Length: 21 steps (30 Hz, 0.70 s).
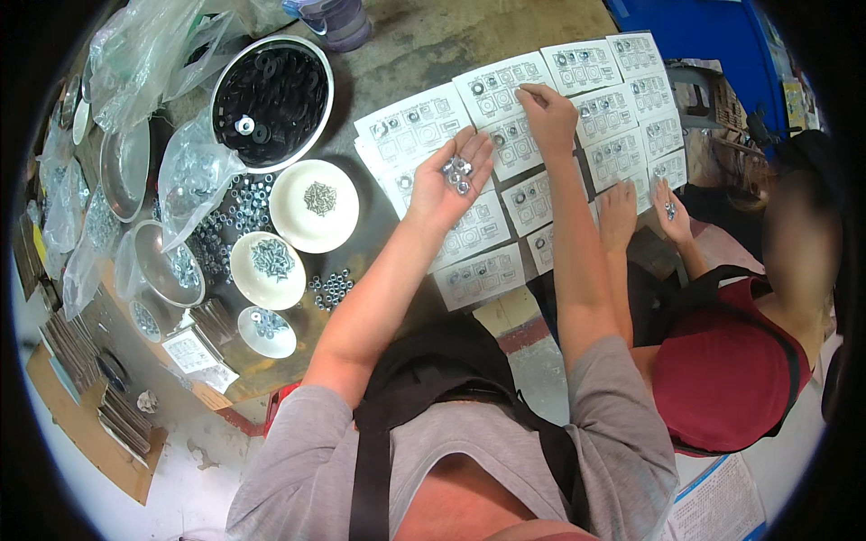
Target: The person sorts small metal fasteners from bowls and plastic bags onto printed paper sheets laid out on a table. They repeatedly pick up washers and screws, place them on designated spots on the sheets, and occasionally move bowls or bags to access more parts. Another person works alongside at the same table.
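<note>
Here's my left hand [442, 191], palm up and fingers extended, with shiny metal nuts [457, 174] resting by the finger roots, above the table [410, 59]. Over to my right hand [548, 115]: fingers drawn in, fingertips above the printed sheets [482, 278] that run toward the table's right end; I can't quite tell whether they pinch anything. Toward the left edge sits a big bowl [331, 95] of black rings [280, 81], and loose nuts [336, 288] lie by the near edge. On my right, a co-worker's palm [675, 225] carries small metal pieces [669, 209].
</note>
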{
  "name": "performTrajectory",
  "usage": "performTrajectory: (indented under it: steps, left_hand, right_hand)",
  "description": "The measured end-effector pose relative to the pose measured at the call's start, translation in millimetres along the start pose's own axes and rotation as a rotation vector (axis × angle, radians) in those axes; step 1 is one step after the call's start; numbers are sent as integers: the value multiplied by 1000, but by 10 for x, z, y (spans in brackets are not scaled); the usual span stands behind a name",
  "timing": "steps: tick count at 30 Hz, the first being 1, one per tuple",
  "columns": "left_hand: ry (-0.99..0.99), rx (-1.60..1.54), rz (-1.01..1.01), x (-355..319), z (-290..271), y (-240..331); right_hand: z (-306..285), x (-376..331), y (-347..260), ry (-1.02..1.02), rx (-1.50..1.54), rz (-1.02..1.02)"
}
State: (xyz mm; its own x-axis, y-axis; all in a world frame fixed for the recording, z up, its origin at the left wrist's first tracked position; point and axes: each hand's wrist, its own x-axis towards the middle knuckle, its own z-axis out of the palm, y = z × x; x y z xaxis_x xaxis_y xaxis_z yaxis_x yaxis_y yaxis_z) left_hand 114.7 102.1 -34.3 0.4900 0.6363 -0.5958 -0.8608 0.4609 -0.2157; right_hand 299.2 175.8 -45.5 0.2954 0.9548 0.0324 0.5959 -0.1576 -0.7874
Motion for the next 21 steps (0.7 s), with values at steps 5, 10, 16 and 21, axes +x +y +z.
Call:
performTrajectory:
  steps: [5,10,16,21]
  left_hand:
    - [4,-61,10,11,-115,54]
    - [4,-90,20,26,-131,89]
    - [-28,-26,67,43,-77,63]
    - [-157,15,39,69,-6,68]
  right_hand:
    - [218,294,187,-60,-54,-147]
    - [275,337,212,-29,-79,-107]
    - [238,299,33,-1,-142,-85]
    - [-77,-278,-390,-204,40,-151]
